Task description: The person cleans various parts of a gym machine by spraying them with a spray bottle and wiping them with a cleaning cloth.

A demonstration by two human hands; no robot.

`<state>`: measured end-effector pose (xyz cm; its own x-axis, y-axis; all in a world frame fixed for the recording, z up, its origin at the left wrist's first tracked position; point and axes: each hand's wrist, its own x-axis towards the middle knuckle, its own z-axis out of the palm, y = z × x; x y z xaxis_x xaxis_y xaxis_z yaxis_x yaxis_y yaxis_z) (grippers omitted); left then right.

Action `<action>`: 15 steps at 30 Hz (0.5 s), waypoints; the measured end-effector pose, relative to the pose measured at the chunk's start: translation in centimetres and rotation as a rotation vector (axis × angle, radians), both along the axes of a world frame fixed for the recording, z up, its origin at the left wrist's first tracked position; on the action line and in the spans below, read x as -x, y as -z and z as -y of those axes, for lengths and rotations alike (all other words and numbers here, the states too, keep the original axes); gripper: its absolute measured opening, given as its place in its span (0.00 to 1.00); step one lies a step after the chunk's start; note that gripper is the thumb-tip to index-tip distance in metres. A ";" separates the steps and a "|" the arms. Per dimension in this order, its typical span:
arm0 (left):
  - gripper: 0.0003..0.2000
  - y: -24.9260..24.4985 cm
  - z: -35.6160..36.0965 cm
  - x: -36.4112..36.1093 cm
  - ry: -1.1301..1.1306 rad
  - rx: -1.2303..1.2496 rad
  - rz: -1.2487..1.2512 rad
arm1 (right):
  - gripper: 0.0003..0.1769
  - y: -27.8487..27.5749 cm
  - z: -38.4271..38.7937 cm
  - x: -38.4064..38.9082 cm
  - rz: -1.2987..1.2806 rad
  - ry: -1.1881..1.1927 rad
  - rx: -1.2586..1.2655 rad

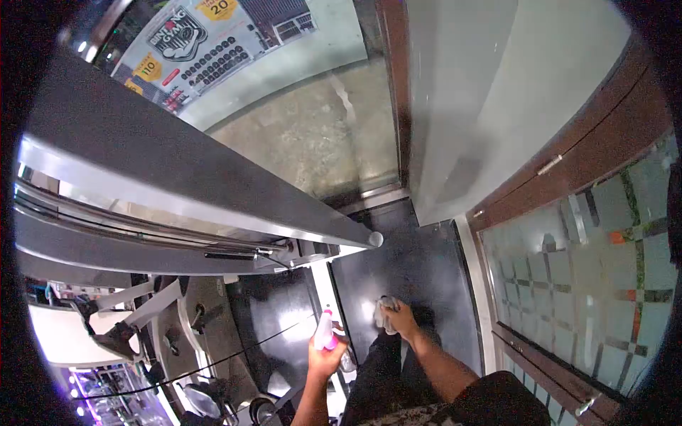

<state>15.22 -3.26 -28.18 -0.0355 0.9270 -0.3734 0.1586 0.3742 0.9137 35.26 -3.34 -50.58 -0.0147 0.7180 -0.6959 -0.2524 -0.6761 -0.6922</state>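
Observation:
My left hand (325, 359) is closed around a small spray bottle (325, 329) with a clear upper part and pink at its top and lower end. Held low in front of my body, it is close to a white frame bar. To its right, my right hand (402, 321) grips a crumpled greyish cloth (384, 313), just above my dark trouser leg. Beyond both hands, a large grey machine beam (213, 160) slants down from the upper left to a round white end cap (375, 239).
Black mats (412, 255) cover the floor around my legs. At right stands a brown-framed window (568, 263) with a patterned pane. Gym equipment (121, 334) and a thin black cable (234, 351) lie to the left. A gym poster (206, 50) shows beyond glass.

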 end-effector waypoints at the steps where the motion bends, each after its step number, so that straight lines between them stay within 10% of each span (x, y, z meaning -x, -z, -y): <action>1: 0.19 1.2 0.3 -0.2 0.016 0.020 -0.020 | 0.20 -0.3 0.0 -0.7 0.043 -0.001 0.021; 15: 0.16 21.0 -7.1 -5.9 -0.113 -0.102 -0.151 | 0.21 8.6 -11.5 -8.5 0.509 -0.160 -0.189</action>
